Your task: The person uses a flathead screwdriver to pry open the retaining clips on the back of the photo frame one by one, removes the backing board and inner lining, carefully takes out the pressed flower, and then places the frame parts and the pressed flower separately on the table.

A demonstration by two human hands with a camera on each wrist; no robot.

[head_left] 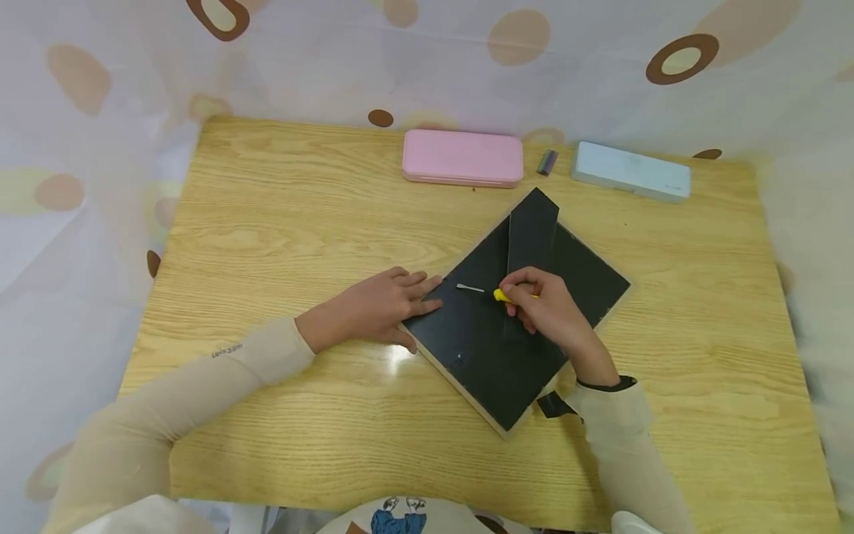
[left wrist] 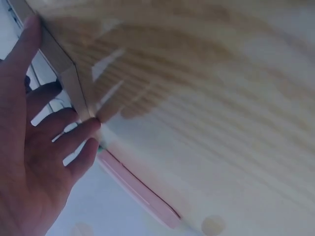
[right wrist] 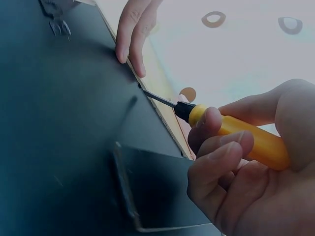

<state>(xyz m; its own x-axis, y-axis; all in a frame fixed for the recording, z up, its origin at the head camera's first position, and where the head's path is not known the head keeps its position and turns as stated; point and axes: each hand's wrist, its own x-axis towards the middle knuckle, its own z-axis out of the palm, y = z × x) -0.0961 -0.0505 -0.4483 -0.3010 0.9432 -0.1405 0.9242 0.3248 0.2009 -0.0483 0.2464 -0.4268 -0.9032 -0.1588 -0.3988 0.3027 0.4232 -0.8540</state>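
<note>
A picture frame [head_left: 460, 341] lies face down and slanted on the table, its black backing up and its pale wooden edge showing. The backing carries a black stand leg [head_left: 534, 226], which points toward the far side. My right hand [head_left: 550, 308] grips the yellow handle of a screwdriver [right wrist: 258, 141]. The metal shaft points left, with its flat tip right at the backing's edge, close to a small dark tab, in the right wrist view. At the frame's left corner my left hand [head_left: 383, 302] rests with fingers spread, fingertips on the backing and thumb along the near side.
Along the table's far edge stand a pink case [head_left: 462, 157] and a light blue case [head_left: 630, 172]. Between them lies a small dark striped block [head_left: 548, 162]. A black strap end [head_left: 555, 405] hangs from my right wrist beside the frame. Patterned white cloth surrounds the wooden table [head_left: 280, 222].
</note>
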